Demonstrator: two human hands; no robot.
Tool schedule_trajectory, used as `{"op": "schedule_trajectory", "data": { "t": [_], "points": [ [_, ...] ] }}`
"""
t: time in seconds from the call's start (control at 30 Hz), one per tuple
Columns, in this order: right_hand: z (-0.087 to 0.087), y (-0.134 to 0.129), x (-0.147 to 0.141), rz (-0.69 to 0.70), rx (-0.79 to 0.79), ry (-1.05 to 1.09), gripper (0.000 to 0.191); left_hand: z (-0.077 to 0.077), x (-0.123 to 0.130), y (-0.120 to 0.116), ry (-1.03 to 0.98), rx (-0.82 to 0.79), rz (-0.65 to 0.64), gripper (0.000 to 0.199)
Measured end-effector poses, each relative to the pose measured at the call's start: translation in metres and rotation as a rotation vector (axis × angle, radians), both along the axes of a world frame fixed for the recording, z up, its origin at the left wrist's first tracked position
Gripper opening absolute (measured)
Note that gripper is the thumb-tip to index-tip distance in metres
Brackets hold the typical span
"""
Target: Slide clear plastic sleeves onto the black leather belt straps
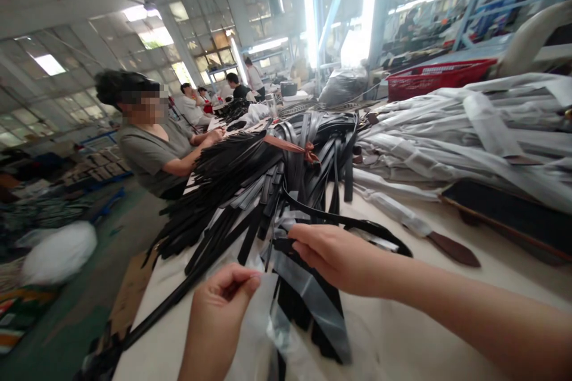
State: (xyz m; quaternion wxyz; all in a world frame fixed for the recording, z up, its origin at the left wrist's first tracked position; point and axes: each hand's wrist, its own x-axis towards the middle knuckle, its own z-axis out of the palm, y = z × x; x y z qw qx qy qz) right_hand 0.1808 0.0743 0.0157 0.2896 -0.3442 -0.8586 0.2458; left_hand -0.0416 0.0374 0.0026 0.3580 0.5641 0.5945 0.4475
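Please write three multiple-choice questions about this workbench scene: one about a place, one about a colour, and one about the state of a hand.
1. Where is the red plastic basket?
A. Behind the plastic-wrapped bundles on the right
B. On the floor at the left
C. Hanging from the ceiling

2. What colour are most of the straps in the central heap of straps?
A. Brown
B. Black
C. White

3. What is the left hand doing?
A. Lying flat and open
B. Holding scissors
C. Pinching clear plastic film

Answers:
1. A: it shows past the bundles, at the upper right.
2. B: nearly every strip in the heap is black.
3. C: the thumb and fingers close on the film's edge.
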Motion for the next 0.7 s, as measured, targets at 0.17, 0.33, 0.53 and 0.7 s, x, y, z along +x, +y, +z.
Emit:
{"op": "schedule_trajectory", "data": {
  "t": [0.17,0.33,0.53,0.7],
  "points": [
    [-0.0010,0.0007,0.0025,-0.012,0.224,-0.191,0.011,-0.0026,0.0003,0.0018,0.069,0.019,-0.004,0.012],
    [-0.0003,-0.0037,0.0004,0.036,0.220,-0.277,0.010,-0.0031,0.0028,0.0008,0.171,0.049,-0.031,0.005],
    [-0.0003,-0.0036,-0.0003,0.067,0.268,-0.375,0.017,-0.0036,0.0092,-0.0008,0.172,0.083,-0.017,0.004],
    [0.0020,-0.0061,-0.0009,0.094,0.265,-0.397,0.020,-0.0073,0.0071,0.0001,0.170,0.033,-0.005,0.007]
  ]
}}
